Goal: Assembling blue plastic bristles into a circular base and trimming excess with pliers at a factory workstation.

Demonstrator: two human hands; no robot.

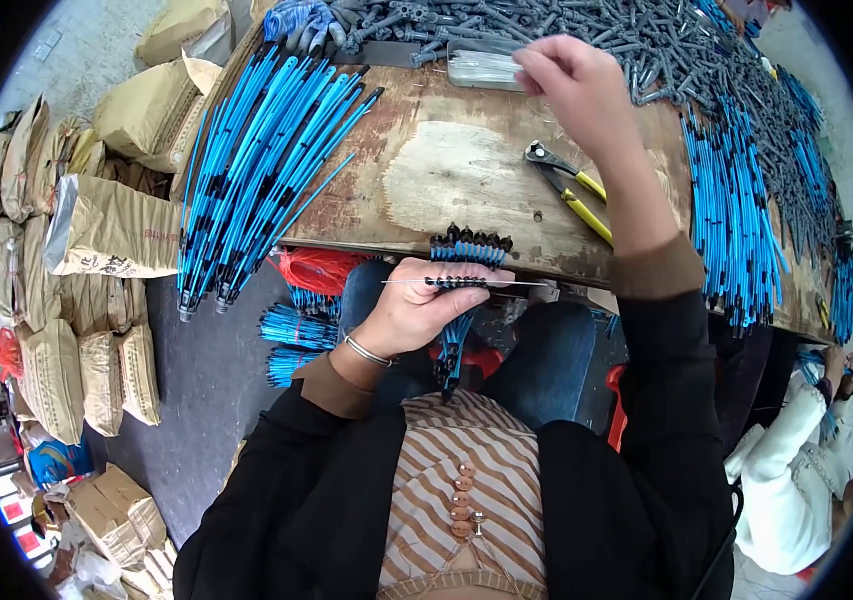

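My left hand [408,312] is closed around a bundle of thin blue rods with black ends [468,247], held upright near the table's front edge. A thin straight metal wire [518,283] runs crosswise through a row of black tips on top of the bundle, sticking out at both sides. Up at the back of the table, my right hand [581,82] has thumb and fingers pinched together, beside a shallow metal tray [456,80] of silvery wires [491,66]. Whether anything sits in that pinch is too small to make out.
Yellow-handled cutting pliers [568,190] lie under my right forearm. Blue rods [266,160] fan over the table's left edge; more rods [731,210] lie right. Grey plastic parts [646,35] heap behind. Paper sacks [126,230] stand left; a person in white [786,470] works at right.
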